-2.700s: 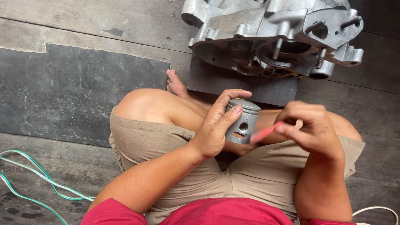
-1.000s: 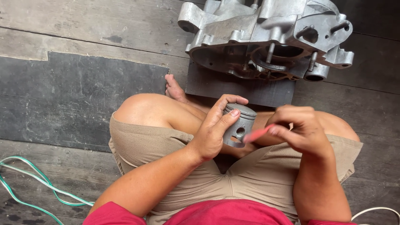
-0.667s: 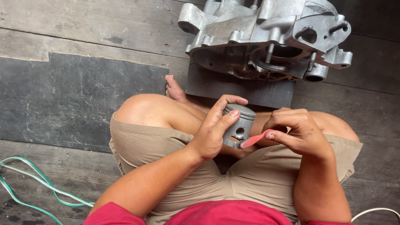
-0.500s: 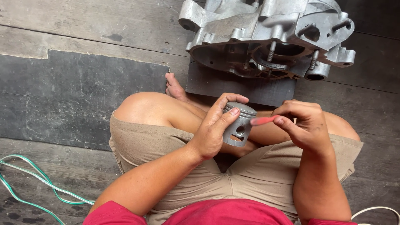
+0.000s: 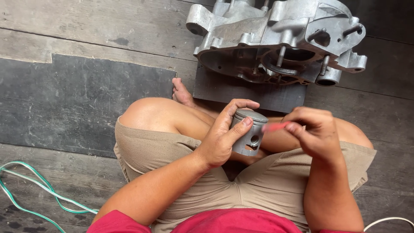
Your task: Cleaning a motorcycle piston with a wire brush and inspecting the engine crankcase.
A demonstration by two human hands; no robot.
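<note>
I sit cross-legged on the floor. My left hand (image 5: pixel 222 136) grips a grey metal piston (image 5: pixel 249 134), holding it upright over my lap, thumb across its side near the pin hole. My right hand (image 5: pixel 314 133) pinches a thin red tool (image 5: pixel 276 126), its tip pointing left and close to the piston's upper edge. Whether the tip touches the piston I cannot tell; the tool is blurred.
A large silver engine crankcase (image 5: pixel 280 39) rests on a dark block (image 5: pixel 241 88) on the wooden floor just beyond my knees. A dark mat (image 5: pixel 73 99) lies to the left. Green and white cables (image 5: pixel 34 194) curl at lower left; a white cable (image 5: pixel 388 222) at lower right.
My right hand has lifted the red tool from beside the piston's lower skirt up to its top edge. The left hand keeps the piston nearly still.
</note>
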